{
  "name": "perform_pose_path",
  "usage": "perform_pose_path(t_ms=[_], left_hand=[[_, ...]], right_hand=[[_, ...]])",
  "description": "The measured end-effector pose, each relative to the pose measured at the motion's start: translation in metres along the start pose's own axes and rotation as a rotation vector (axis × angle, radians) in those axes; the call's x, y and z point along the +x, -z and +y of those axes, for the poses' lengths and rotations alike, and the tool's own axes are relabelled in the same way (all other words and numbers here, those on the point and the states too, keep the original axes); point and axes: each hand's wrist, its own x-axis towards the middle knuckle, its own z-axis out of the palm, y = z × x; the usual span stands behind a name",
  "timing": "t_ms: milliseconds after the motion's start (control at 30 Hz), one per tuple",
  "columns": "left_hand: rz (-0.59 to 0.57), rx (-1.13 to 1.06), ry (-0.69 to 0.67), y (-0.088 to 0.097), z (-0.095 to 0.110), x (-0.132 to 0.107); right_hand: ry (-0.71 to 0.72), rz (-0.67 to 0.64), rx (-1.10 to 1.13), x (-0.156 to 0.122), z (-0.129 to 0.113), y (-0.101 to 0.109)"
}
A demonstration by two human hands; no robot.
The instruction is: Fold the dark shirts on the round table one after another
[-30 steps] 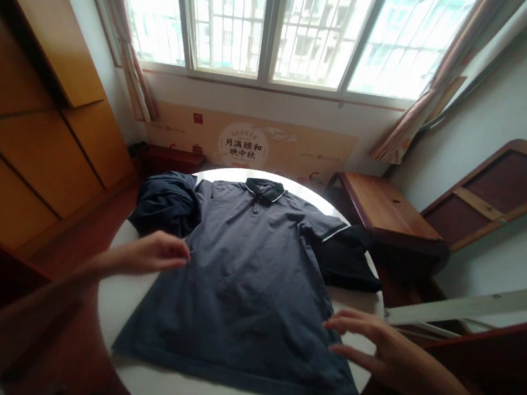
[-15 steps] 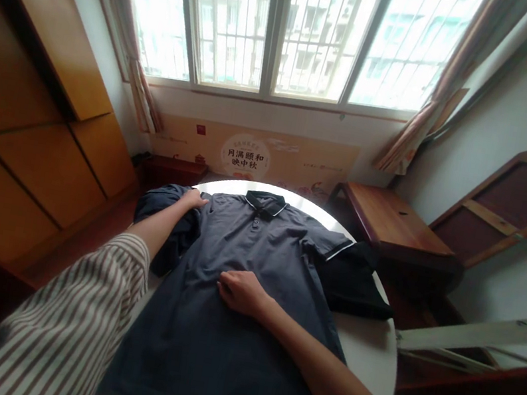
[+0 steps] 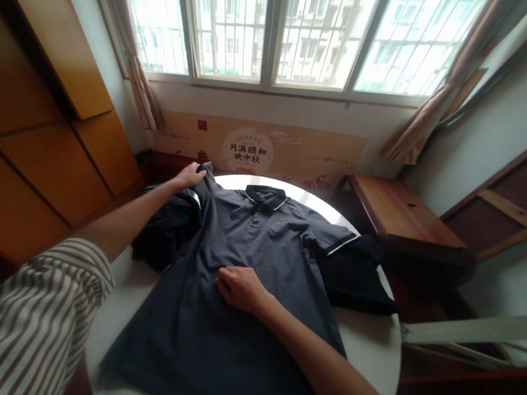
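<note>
The grey polo shirt point(image 3: 256, 243) lies spread on the white bench point(image 3: 374, 337), collar point(image 3: 265, 198) towards the window point(image 3: 316, 31) and hem towards the person. The left grip point(image 3: 194, 174) is closed on the shirt's sleeve at the person's left, holding that cloth raised above a dark bundle point(image 3: 161, 234). The right grip point(image 3: 241, 288) rests on the middle of the shirt front, below the buttons, with its fingers curled (whether they pinch any fabric, I cannot tell, as their tips are tucked out of sight).

The right forearm covers a strip of the shirt's lower part, and the hem there is dim and runs to the bottom edge of the view, which also cuts off the bench's near rim. The raised sleeve hides part of the bundle; the other sleeve overlaps a black cloth point(image 3: 355, 283), whose folds are hard to make out.
</note>
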Motion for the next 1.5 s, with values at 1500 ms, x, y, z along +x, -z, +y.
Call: perform_pose_path(t_ms=[1500], left_hand=[[-0.240, 0.231, -0.177, -0.097, 0.021, 0.000]], right_hand=[[-0.451, -0.029, 0.099, 0.045, 0.094, 0.075]])
